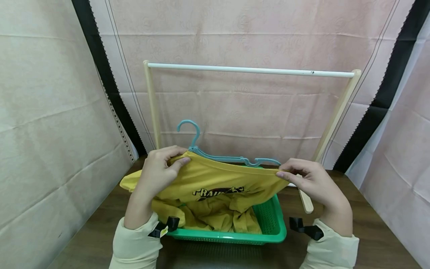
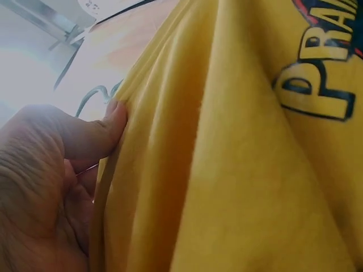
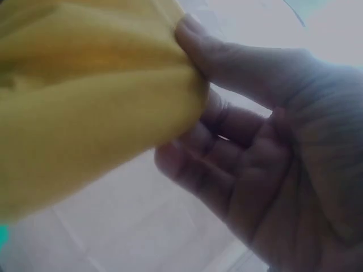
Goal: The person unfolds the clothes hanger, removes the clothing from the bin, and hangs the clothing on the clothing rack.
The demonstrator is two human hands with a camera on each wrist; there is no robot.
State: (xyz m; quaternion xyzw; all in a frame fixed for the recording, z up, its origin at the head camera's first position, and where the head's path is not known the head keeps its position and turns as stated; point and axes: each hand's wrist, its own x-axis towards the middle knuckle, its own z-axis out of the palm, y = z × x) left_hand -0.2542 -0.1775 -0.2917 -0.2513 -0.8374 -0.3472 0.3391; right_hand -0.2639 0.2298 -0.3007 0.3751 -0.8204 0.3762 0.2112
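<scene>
Pale sleeves [image 1: 134, 243] | left fingers [image 1: 173, 151], right fingers [image 1: 295, 164] pinch yellow garment [image 1: 218, 173] | blue hanger [image 1: 225, 158] just behind, contact unclear

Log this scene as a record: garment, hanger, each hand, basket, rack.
Garment: yellow, dark lettering, top edge stretched between both hands
Hanger: blue, hook pointing up, partly hidden behind the garment
Left hand: pinches the garment's edge near the hook
Right hand: pinches the garment's opposite end
Basket: green, beneath the garment, bunched yellow fabric inside
Rack: pale posts, white bar, beyond the hands
</scene>
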